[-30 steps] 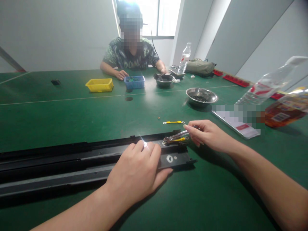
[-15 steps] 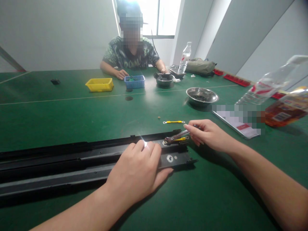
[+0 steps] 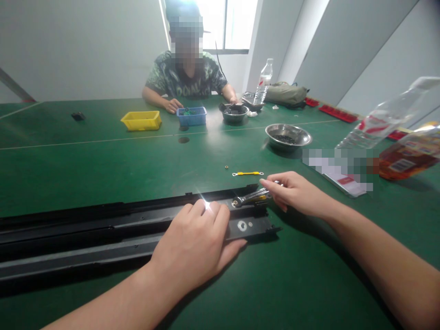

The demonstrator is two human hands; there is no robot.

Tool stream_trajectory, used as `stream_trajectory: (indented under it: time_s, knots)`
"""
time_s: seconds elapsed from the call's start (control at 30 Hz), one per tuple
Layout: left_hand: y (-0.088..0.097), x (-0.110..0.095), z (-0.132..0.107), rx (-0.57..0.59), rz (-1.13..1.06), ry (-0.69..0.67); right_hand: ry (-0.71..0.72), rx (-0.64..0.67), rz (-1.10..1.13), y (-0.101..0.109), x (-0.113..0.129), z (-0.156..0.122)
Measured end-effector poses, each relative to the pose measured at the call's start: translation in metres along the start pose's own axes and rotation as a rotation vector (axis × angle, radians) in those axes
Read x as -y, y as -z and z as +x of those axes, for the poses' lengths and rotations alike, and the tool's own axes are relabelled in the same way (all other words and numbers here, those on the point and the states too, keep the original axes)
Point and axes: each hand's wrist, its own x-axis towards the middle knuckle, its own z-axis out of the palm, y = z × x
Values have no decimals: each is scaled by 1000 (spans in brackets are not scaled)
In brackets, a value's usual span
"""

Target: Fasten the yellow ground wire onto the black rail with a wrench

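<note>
Two parallel black metal channels (image 3: 85, 260) lie along the table at the left. My left hand (image 3: 192, 243) is closed over their right end, fingers across the top and thumb along the near side. Pinched in my right hand (image 3: 295, 192) is a shiny wrench (image 3: 250, 196), its ring end around a brass-coloured nut (image 3: 235, 202) in the far channel. Under the wrench, a yellow wire (image 3: 263, 198) is partly hidden. Beyond it lie another yellow wire (image 3: 248, 173) with ring terminals and a small loose nut (image 3: 226, 167). The near channel shows a round hole (image 3: 242, 225).
A metal bowl of dark small parts (image 3: 288, 145), a phone-like flat object (image 3: 343, 181) and bottles (image 3: 373, 121) stand to the right. Across the green table (image 3: 103, 169) sits a person (image 3: 187, 78), near a yellow bin (image 3: 141, 122), a blue bin (image 3: 191, 120) and another bowl (image 3: 233, 117).
The wrench handle has swung slightly downward and looks sharper; its ring end stays at the nut. My right hand has shifted a little, while my left hand holds its place on the channels.
</note>
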Motion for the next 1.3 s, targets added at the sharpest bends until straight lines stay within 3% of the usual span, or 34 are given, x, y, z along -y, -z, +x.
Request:
stream_trajectory:
  time_s: [0.3, 0.93, 1.03, 1.1, 1.2, 1.3]
  knots:
    - [1, 0, 0, 24, -7, 9, -126, 323, -53, 13, 1, -8]
    - [-1, 1, 0, 39, -15, 16, -132, 346, -99, 22, 0, -12]
    - [0, 0, 1, 39, -14, 16, -135, 286, -86, 22, 1, -11]
    - [1, 0, 1, 39, -13, 15, -120, 167, -99, 22, 2, -10]
    - [1, 0, 0, 38, -14, 10, -50, -13, -97, 19, 2, -8]
    - [0, 0, 0, 36, -6, 12, 31, -77, 5, 14, 1, -5]
